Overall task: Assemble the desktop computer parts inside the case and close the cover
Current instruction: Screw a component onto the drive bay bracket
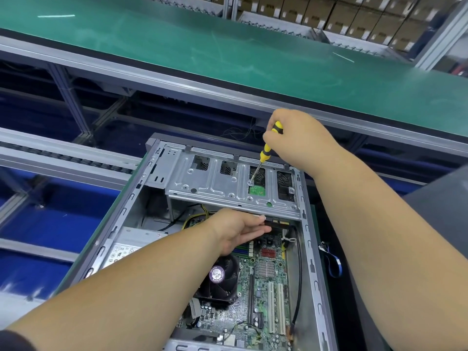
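Head view: The open computer case (314, 274) is laid on its side near the green conveyor belt (228, 54). A yellow-and-black screwdriver (269, 145) is gripped by the curled fingers of the right hand (301, 138), its tip set on a screw on the metal drive cage (215, 183). The left hand (235, 230) is reached under the cage, fingers extended straight, above the motherboard (263, 287) and the CPU fan (217, 279).

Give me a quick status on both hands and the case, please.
Right hand grips screwdriver, tip on drive cage screw. Left hand reaches under the cage, fingers straight. Case open, cover not on.
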Tool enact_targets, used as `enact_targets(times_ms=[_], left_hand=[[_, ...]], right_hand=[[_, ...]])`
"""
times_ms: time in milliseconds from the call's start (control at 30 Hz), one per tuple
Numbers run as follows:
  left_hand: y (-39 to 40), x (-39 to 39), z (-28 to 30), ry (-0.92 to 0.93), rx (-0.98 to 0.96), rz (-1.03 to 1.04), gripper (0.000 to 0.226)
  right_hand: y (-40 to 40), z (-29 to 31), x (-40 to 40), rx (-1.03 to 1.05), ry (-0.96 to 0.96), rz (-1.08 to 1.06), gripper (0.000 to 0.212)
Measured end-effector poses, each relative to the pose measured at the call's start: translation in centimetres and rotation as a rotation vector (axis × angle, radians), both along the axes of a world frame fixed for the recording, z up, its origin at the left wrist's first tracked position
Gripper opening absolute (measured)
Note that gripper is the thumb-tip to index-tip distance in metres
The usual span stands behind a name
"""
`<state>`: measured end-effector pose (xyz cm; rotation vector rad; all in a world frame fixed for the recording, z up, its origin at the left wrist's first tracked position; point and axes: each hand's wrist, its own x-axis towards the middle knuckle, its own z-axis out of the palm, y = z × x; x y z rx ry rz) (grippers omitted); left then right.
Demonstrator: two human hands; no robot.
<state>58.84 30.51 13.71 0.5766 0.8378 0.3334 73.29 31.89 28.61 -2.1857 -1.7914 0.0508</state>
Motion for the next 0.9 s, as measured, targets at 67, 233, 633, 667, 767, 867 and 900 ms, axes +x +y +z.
enact_targets(times_ms=[67, 233, 633, 667, 767, 867, 900], left_hand=[[0.06, -0.01, -0.02, 0.000, 0.001, -0.001, 0.019], [0.02, 0.08, 0.04, 0.006, 0.006, -0.005, 0.015], [0.00, 0.05, -0.01, 0.015, 0.011, -0.018, 0.012], [0.02, 0.04, -0.04, 0.015, 0.011, -0.018, 0.012], [0.06, 0.06, -0.06, 0.011, 0.004, -0.019, 0.012], [0.09, 0.03, -0.08, 0.008, 0.002, -0.023, 0.012], [0.10, 0.01, -0.09, 0.009, 0.002, -0.025, 0.012]], right_hand=[[-0.18, -0.08, -0.07, 0.043, 0.084, 0.042, 0.018], [-0.05, -0.13, -0.18, 0.064, -0.134, 0.043, 0.023], [0.13, -0.58, -0.15, 0.089, -0.066, 0.071, 0.021], [0.15, -0.64, -0.15, 0.087, -0.062, 0.073, 0.022], [0.18, -0.82, 0.02, 0.097, -0.042, 0.096, 0.017], [0.21, -0.84, 0.16, 0.108, 0.019, 0.124, 0.025], [0.23, -0.86, 0.17, 0.117, 0.011, 0.120, 0.027]])
